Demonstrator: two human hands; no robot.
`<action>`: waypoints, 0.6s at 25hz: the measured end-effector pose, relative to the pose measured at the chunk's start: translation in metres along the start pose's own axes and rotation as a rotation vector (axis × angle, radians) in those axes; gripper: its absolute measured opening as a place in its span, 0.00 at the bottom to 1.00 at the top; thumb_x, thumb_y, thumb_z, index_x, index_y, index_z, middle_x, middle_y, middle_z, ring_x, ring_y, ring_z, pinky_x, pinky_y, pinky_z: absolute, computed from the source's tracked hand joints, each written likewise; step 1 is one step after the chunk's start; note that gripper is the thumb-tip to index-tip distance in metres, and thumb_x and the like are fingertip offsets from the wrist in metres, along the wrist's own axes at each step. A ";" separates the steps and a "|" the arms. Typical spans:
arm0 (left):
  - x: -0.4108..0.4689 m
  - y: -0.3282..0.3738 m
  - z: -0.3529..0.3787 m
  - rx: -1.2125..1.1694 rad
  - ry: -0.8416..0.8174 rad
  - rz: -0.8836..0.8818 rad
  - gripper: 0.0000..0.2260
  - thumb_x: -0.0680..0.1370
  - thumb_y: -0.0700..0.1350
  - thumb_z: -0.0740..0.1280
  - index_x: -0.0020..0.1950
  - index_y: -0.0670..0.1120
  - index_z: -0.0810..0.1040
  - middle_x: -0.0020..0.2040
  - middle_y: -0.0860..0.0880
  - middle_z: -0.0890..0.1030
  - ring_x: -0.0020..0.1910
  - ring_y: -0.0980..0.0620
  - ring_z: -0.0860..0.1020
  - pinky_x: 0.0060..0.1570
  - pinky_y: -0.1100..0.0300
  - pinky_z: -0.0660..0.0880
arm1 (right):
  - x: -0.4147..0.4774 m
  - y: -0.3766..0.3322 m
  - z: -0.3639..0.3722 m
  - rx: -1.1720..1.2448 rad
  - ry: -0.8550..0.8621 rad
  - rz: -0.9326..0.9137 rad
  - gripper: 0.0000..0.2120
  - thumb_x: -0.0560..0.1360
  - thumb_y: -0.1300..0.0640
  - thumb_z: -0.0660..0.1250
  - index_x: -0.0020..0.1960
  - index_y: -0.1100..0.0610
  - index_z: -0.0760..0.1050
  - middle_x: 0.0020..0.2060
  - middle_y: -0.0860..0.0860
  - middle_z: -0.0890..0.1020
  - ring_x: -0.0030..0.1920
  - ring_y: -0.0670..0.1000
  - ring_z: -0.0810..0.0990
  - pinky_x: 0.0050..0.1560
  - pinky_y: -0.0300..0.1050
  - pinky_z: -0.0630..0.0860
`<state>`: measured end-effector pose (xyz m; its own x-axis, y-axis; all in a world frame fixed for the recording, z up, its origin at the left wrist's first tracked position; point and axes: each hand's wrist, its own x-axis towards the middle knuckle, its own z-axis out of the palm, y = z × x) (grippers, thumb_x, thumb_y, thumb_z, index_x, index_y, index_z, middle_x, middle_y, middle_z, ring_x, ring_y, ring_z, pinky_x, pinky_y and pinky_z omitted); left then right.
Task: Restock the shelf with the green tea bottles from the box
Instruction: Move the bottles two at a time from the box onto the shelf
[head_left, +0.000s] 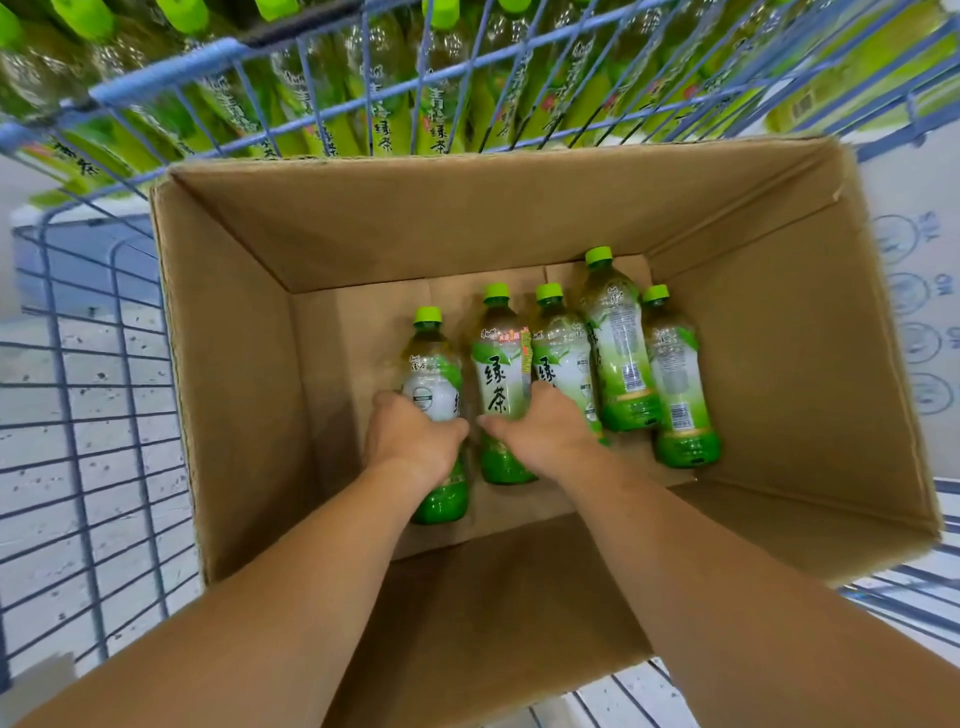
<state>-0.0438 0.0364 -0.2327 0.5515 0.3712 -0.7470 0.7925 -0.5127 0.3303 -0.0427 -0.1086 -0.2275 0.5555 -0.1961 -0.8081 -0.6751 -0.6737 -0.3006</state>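
Pale speckled floor shows through a blue wire cart carrying an open brown cardboard box. On the box bottom, the left hand has its fingers curled round the leftmost green-capped green tea bottle. The right hand grips the neighbouring bottle, and three more bottles lie alongside. Shelf bottles stand beyond the cart.

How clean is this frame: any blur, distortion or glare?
Head view: wide-angle distortion bows the cardboard box and blue wire cart; the shelf bottles at the top are soft and smeared; the five green tea bottles, left hand and right hand are sharp, evenly lit, mild sheen only.
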 end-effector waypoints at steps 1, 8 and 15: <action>-0.001 -0.001 -0.002 0.001 0.018 -0.013 0.31 0.65 0.51 0.79 0.61 0.42 0.70 0.55 0.44 0.79 0.52 0.41 0.80 0.49 0.54 0.77 | 0.002 -0.001 0.003 0.008 0.020 0.010 0.31 0.71 0.42 0.75 0.64 0.59 0.70 0.57 0.53 0.78 0.51 0.55 0.76 0.41 0.42 0.68; -0.009 -0.001 -0.016 -0.124 -0.008 -0.114 0.30 0.63 0.52 0.79 0.54 0.46 0.64 0.50 0.47 0.77 0.49 0.43 0.79 0.45 0.56 0.74 | 0.008 -0.006 0.013 0.194 0.021 0.077 0.16 0.67 0.52 0.76 0.50 0.57 0.77 0.42 0.52 0.83 0.40 0.51 0.81 0.34 0.39 0.72; -0.028 0.001 -0.038 -0.071 -0.039 -0.001 0.14 0.58 0.52 0.76 0.36 0.45 0.79 0.33 0.50 0.81 0.28 0.55 0.78 0.22 0.66 0.65 | -0.037 0.003 -0.009 0.416 -0.087 0.130 0.26 0.63 0.53 0.74 0.59 0.55 0.76 0.50 0.53 0.83 0.49 0.55 0.83 0.52 0.52 0.81</action>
<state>-0.0485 0.0553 -0.1898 0.5412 0.3402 -0.7690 0.8103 -0.4556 0.3686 -0.0611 -0.1094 -0.1939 0.4217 -0.1875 -0.8871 -0.8845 -0.3001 -0.3571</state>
